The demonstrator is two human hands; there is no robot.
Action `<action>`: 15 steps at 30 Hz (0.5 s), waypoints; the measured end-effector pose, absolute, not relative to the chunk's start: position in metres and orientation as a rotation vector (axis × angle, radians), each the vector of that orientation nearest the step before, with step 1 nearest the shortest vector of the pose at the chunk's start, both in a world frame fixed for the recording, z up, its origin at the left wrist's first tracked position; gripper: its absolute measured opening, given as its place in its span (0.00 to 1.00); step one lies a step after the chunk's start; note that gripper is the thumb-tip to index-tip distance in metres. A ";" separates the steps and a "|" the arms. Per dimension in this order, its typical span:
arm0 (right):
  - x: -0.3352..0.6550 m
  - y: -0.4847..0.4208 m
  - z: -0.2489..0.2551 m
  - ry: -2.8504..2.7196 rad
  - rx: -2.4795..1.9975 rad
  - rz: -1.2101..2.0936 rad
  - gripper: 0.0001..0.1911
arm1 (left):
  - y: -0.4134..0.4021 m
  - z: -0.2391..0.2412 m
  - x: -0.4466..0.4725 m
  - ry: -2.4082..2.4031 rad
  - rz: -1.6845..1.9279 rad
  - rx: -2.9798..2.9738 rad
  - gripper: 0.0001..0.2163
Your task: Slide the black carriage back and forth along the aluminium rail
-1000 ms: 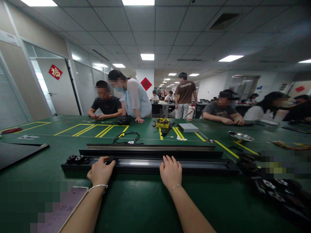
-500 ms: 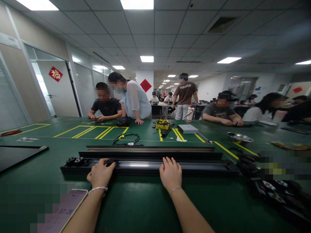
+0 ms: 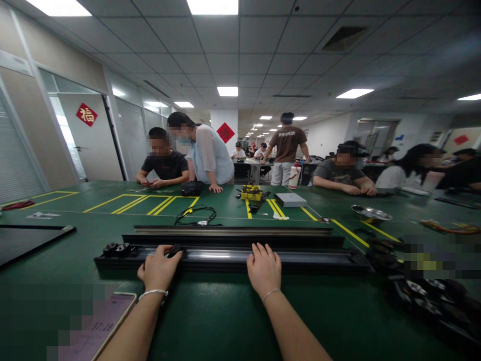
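A long black rail (image 3: 221,256) with a shiny metal strip along its middle lies crosswise on the green table in front of me. My left hand (image 3: 160,268) is closed around a small black slider block (image 3: 176,250) on the rail's left part, thumb on the near side. Farther right, my right hand (image 3: 264,268) lies over the rail with its fingers stretched out and nothing in them. Small black wheel-like parts (image 3: 115,248) sit at the rail's left end. Right behind it lies a second dark rail (image 3: 233,231), parallel.
A phone (image 3: 99,326) lies at the lower left. Black parts (image 3: 424,296) are piled at the right, with a metal bowl (image 3: 371,213) beyond. A cable (image 3: 195,214), a yellow item (image 3: 251,191) and a grey box (image 3: 290,199) lie farther back. Several people sit or stand around.
My left hand and the slider block have shifted slightly to the right along the rail. My right hand stays in place. In the background, the standing person's arms have moved.
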State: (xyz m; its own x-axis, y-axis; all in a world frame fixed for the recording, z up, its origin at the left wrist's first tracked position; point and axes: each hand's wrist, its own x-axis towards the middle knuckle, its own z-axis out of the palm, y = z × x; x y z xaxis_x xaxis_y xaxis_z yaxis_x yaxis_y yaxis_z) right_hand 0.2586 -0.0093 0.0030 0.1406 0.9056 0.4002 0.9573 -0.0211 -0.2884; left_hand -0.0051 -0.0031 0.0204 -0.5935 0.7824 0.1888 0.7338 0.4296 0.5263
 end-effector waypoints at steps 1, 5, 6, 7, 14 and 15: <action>0.259 -0.009 0.003 -1.780 -1.943 -0.139 0.24 | -0.003 0.021 -0.005 2.585 0.887 1.375 0.17; 0.259 -0.010 0.003 -1.784 -1.951 -0.128 0.24 | -0.003 0.020 -0.006 2.581 0.886 1.385 0.17; 0.259 -0.010 0.003 -1.785 -1.947 -0.129 0.24 | -0.003 0.020 -0.006 2.579 0.885 1.385 0.17; 0.259 -0.010 0.003 -1.785 -1.941 -0.132 0.24 | -0.003 0.020 -0.006 2.579 0.885 1.385 0.17; 0.259 -0.009 0.002 -1.782 -1.937 -0.146 0.24 | -0.002 0.019 -0.006 2.577 0.879 1.406 0.18; 0.259 -0.009 0.001 -1.782 -1.936 -0.148 0.24 | -0.001 0.019 -0.007 2.581 0.874 1.404 0.18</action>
State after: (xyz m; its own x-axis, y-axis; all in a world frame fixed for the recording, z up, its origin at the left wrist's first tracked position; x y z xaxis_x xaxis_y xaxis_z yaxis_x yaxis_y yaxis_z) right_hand 0.2586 -0.0092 0.0013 0.1373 0.9040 0.4049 0.9583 -0.0178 -0.2851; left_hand -0.0066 -0.0014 0.0188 -0.5783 0.7918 0.1968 0.7484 0.4187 0.5144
